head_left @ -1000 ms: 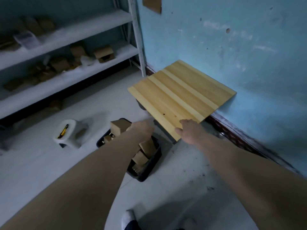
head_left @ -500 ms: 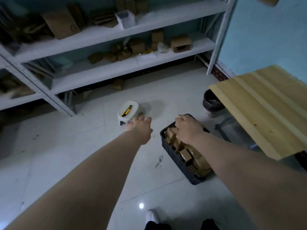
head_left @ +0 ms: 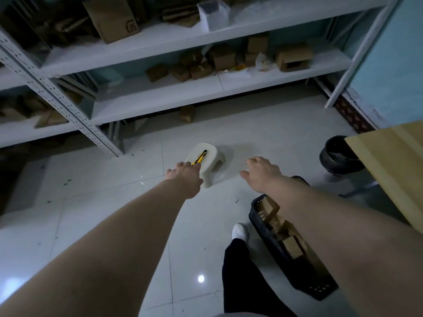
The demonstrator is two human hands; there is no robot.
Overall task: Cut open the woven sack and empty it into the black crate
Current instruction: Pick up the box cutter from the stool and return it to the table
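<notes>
Knife [head_left: 200,157]: laid on stool [head_left: 212,160], 12 o'clock; left hand [head_left: 184,177] at its end, grip not discernible. Right hand [head_left: 261,172]: slack, empty. Crate [head_left: 265,234], 5 o'clock. Sack unseen; cutting judged pending.

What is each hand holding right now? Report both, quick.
Left hand: at the near end of the yellow knife on the white stool; grip cannot be told.
Right hand: open, holding nothing.

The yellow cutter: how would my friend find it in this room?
Find the white metal shelves, then the tiled floor before them. A small white stool stands there, and the cutter lies on its seat by the left hand. Nothing else nearby is yellow and black.
</notes>
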